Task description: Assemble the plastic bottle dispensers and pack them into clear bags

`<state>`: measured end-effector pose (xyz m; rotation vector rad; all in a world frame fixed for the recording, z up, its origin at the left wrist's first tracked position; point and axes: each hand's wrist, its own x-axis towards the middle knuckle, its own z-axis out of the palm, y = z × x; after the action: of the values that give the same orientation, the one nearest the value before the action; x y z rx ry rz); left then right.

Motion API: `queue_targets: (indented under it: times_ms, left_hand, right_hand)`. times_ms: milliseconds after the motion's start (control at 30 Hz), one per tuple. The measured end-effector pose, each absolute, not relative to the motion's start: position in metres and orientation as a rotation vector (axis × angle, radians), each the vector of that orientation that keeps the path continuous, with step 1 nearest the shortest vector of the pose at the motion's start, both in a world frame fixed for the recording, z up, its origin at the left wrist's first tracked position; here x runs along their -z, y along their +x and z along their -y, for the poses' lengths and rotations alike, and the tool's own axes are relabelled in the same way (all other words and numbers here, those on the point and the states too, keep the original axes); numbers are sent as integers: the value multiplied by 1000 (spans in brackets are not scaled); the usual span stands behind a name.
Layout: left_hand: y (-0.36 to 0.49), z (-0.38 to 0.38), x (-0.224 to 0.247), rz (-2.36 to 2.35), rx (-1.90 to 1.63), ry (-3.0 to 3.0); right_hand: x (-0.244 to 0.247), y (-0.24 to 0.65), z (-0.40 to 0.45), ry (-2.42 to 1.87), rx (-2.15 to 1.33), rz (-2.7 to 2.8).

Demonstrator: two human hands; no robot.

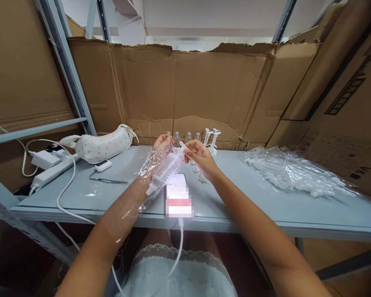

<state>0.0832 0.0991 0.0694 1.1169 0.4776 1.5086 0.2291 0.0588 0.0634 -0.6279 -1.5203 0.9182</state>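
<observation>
Above the phone, a translucent plastic syringe [167, 168] with ridged markings slants down to the left, its tip at the lower end. A clear plastic bag [146, 165] surrounds or overlaps it and trails over my left forearm. My left hand [163, 141] is closed, pinching the bag's gathered upper edge. The fingers of my right hand [200, 154] are closed on the wide upper end of the syringe. Just behind my hands stand several small clear bottles [188, 136] and white plunger-like pieces [214, 141], partly hidden.
A lit phone [177, 192] with a white cable [181, 239] lies at the front edge. On the left are a power strip [54, 173], a patterned pouch [103, 144] and a small white device [103, 166]. A large bag of white parts [292, 169] lies right. Cardboard [188, 90] closes the back.
</observation>
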Motion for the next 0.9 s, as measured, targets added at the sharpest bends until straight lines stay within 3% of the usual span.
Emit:
queue_targets:
  times_ms: [367, 767, 900]
  left_hand:
    - [89, -99, -71, -451, -1649, 1124]
    - [86, -92, -77, -350, -1661, 1119]
    - [87, -88, -81, -376, -1664, 1081]
  right_hand:
    - [-60, 231, -58, -671, -947, 1652]
    - [-63, 228, -52, -703, -702, 2038]
    - [-60, 224, -52, -710, -732, 1923]
